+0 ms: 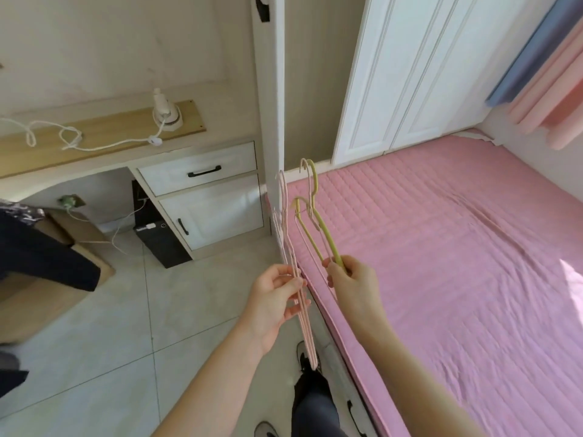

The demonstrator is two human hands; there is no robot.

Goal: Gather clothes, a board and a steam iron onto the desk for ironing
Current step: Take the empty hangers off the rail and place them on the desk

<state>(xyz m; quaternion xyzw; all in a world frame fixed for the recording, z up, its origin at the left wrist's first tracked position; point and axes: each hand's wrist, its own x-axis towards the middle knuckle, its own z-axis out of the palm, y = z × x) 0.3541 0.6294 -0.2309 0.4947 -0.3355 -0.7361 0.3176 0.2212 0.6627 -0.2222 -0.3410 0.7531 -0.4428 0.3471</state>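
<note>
A white steam iron [164, 112] stands on a light wooden board [104, 130] that lies on the desk [132, 152] at the upper left; its white cord [94, 143] trails across the board. Dark clothes [38, 247] hang over a chair at the left edge. My left hand [273, 305] pinches a bunch of thin pink hangers [291, 257], which point up and away. My right hand [353, 282] grips green and pink hangers [315, 216] beside them. Both hands are over the edge of the bed.
A bed with a pink quilted cover [457, 263] fills the right side. White wardrobe doors [410, 74] stand behind it. Desk drawers [202, 171] and a black bin [161, 241] sit under the desk. The floor [110, 357] is pale tile; my shoes show below.
</note>
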